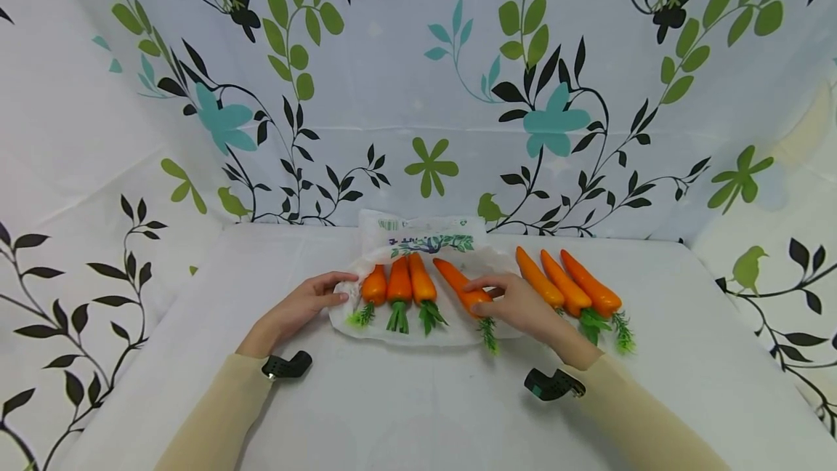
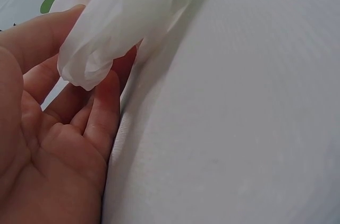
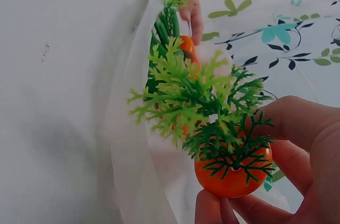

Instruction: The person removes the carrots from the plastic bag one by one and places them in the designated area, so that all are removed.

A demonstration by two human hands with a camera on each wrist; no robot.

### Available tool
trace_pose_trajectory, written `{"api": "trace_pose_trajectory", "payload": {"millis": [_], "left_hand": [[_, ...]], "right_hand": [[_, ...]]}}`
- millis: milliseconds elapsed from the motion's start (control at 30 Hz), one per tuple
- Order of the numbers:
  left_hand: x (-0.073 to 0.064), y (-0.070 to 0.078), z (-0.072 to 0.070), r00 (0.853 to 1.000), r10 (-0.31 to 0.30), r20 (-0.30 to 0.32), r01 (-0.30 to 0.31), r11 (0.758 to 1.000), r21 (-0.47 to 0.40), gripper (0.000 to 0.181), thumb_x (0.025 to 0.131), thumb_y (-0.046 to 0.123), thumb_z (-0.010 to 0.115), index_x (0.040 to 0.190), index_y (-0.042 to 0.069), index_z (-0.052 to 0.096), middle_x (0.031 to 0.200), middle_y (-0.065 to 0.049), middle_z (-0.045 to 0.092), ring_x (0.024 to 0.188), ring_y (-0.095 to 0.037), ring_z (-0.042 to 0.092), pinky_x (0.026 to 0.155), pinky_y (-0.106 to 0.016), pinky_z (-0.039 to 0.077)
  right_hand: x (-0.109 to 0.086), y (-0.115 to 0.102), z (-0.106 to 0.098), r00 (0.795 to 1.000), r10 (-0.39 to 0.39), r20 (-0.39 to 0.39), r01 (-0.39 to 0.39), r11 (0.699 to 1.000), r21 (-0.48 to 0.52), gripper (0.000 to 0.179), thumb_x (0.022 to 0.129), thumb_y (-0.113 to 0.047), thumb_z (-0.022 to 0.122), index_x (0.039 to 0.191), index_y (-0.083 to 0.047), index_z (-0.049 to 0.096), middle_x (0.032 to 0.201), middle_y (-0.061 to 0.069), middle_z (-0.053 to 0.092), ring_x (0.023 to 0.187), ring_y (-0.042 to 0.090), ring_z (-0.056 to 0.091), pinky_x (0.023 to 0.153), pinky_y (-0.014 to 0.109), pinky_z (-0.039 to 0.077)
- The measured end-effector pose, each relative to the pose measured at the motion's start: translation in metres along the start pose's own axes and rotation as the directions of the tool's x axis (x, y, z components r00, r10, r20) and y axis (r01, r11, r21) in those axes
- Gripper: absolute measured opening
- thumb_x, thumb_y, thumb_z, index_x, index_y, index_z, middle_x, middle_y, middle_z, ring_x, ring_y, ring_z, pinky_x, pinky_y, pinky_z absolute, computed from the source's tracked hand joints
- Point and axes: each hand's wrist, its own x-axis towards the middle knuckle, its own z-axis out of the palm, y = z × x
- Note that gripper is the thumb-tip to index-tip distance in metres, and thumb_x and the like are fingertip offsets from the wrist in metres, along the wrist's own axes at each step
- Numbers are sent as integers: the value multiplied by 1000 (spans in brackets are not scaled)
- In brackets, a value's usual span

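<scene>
A white plastic bag [image 1: 405,336] with printing lies on the table, its mouth spread toward me. Three orange toy carrots [image 1: 399,283] with green tops lie side by side in its opening. My left hand [image 1: 307,311] holds the bag's left edge; in the left wrist view the thin plastic [image 2: 114,27] passes between the fingers. My right hand [image 1: 523,307] pinches another toy carrot [image 1: 454,280] near its leafy end, thumb and fingers on either side. This carrot slants over the bag's right part, tip toward the back. Its feathery green top [image 3: 212,102] faces the right wrist camera.
Three more toy carrots [image 1: 567,283] lie together on the white tabletop [image 1: 405,413], just right of the bag and beyond my right hand. A leaf-patterned cloth [image 1: 418,107] hangs behind the table. Black wrist devices [image 1: 552,385] sit on both wrists.
</scene>
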Motion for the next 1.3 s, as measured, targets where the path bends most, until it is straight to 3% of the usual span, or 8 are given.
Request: {"api": "trace_pose_trajectory", "payload": {"millis": [300,467,700,967,1300], "left_hand": [[0,1,1,1000,-7,5,7,1000,-6,47,95,29,68,139,16,56,150,-8,43,128,-28,45,106,-38,39],[1,-1,1,1000,-3,5,3,1000,-10,48,94,29,69,139,16,56,151,-9,42,130,-28,43,111,-46,33],[0,0,1,1000,0,8,1,1000,-18,48,95,28,69,139,15,56,151,-9,42,131,-29,41,113,-49,29],[1,0,1,1000,-5,12,5,1000,-30,48,95,27,69,139,15,56,150,-9,43,130,-29,42,113,-48,29],[0,-1,1,1000,-9,2,9,999,-35,47,95,26,68,139,15,56,151,-9,42,131,-30,40,114,-51,26]], "right_hand": [[-18,1,-12,1000,-3,-6,3,1000,-2,28,88,-25,76,116,-26,74,128,2,61,110,27,54,83,36,51],[-27,3,-22,1000,-4,-11,4,1000,-14,28,88,-25,76,115,-27,74,130,1,60,108,26,55,82,35,51],[-43,8,-37,1000,7,-31,-7,1000,-16,28,88,-20,74,116,-21,73,111,5,65,97,28,57,77,36,52],[-61,14,-54,998,37,-44,-36,999,12,30,88,-21,76,118,-18,72,116,6,64,104,28,51,80,36,49],[-79,25,-76,1000,-17,-15,18,1000,15,31,88,-19,76,118,-16,71,127,8,62,111,30,50,83,34,50]]}}
